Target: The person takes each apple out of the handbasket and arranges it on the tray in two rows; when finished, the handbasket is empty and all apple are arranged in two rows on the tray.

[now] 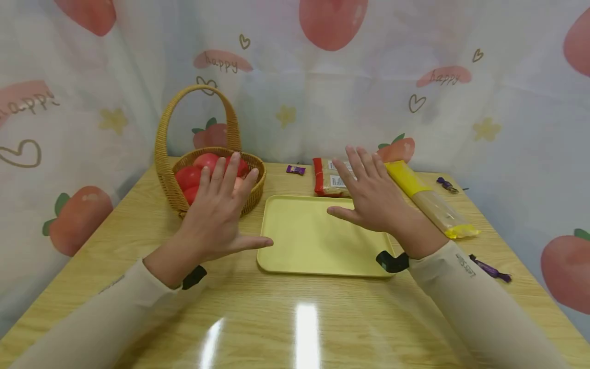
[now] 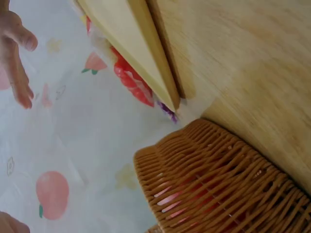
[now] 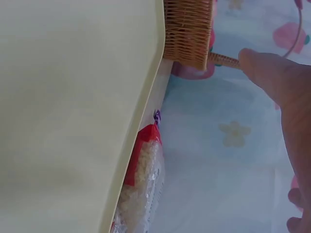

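Both hands are raised over the table with fingers spread and hold nothing. In the head view my left hand [image 1: 214,220] overlaps the front of a wicker basket [image 1: 256,192], which has a tall handle and red, rounded fruit [image 1: 207,161] inside. My right hand [image 1: 373,197] is above the right part of a pale yellow tray [image 1: 318,236]. Behind that tray lies a clear bag with red ends [image 1: 321,177] and pale contents, partly hidden by the right fingers. A long yellow-ended packet [image 1: 426,200] lies to the right of this hand.
Small purple-wrapped candies lie about: one candy [image 1: 296,169] at the back, another candy [image 1: 447,185] at the back right, a longer one [image 1: 490,267] near the right sleeve. A printed curtain [image 1: 350,102] hangs around the wooden table [image 1: 258,318].
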